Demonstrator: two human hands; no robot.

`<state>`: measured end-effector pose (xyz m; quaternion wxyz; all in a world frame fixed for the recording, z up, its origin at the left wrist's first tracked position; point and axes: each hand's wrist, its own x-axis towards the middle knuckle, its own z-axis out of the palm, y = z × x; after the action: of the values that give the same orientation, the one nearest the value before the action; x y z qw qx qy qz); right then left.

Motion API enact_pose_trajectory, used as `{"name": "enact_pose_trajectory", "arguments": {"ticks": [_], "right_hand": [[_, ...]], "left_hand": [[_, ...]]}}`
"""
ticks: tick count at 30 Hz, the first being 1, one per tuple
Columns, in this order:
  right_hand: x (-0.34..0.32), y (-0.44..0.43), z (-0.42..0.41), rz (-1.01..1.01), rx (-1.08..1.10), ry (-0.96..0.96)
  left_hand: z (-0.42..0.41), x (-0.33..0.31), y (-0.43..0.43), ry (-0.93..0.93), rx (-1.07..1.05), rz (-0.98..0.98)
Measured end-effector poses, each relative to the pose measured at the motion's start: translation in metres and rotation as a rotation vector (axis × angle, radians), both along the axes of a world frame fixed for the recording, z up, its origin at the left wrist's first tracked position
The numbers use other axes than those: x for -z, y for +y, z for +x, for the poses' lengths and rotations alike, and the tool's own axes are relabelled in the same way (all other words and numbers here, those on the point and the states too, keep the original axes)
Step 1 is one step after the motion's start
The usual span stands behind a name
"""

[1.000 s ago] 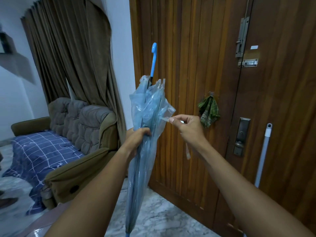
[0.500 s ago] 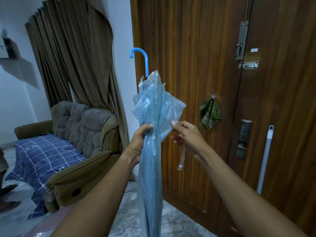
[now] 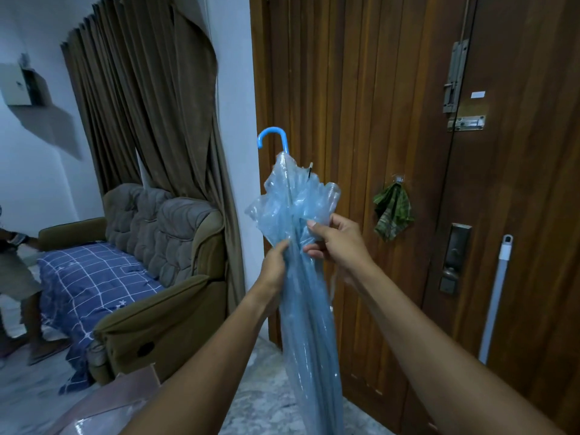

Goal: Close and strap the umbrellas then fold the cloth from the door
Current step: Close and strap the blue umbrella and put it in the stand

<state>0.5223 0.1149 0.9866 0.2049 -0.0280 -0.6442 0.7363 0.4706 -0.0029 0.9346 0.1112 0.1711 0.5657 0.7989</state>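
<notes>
A clear blue plastic umbrella [image 3: 309,324] is folded and held upside down in front of me, its blue hooked handle [image 3: 273,138] pointing up. My left hand [image 3: 276,265] grips the gathered canopy at mid-height. My right hand [image 3: 339,246] pinches the loose canopy folds just to the right of it. A pale strap [image 3: 332,285] dangles below my right hand. A green checked cloth [image 3: 392,211] hangs from a hook on the wooden door [image 3: 361,120], to the right of the umbrella.
A white pole [image 3: 494,296] leans against the door at right, beside the door lock [image 3: 453,259]. An olive sofa [image 3: 163,296] with a blue checked blanket [image 3: 91,277] stands to the left under brown curtains [image 3: 150,105]. A person [image 3: 12,271] stands at the far left edge.
The umbrella turned, so its hook now curls left. My right hand came in from pulling the strap out sideways to pinching the canopy folds; the strap now hangs loose.
</notes>
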Motion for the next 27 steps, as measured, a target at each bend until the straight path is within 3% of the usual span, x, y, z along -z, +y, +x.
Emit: {"name": "enact_pose_trajectory", "arguments": {"ticks": [3, 6, 9, 14, 18, 21, 27], "right_hand": [[-0.003, 0.0, -0.001, -0.031, -0.076, -0.054], [-0.011, 0.001, 0.002, 0.063, -0.097, -0.093], [-0.02, 0.003, 0.008, 0.216, -0.132, -0.12], [-0.032, 0.018, 0.017, 0.498, 0.02, -0.035], [-0.03, 0.026, 0.017, 0.894, 0.354, -0.059], [-0.032, 0.032, 0.021, 0.958, 0.513, 0.022], [-0.036, 0.038, 0.021, 1.137, 0.665, 0.255]], "left_hand": [[0.002, -0.007, -0.008, -0.019, 0.246, 0.169], [0.002, -0.008, -0.01, 0.115, 0.377, 0.07], [0.003, -0.008, -0.01, 0.119, 0.328, -0.032], [-0.007, -0.002, -0.018, 0.057, 0.222, -0.032], [-0.006, -0.006, -0.018, 0.07, -0.026, -0.081], [-0.002, -0.008, -0.02, 0.069, -0.141, -0.084], [0.001, -0.007, -0.018, 0.139, -0.163, -0.158]]}}
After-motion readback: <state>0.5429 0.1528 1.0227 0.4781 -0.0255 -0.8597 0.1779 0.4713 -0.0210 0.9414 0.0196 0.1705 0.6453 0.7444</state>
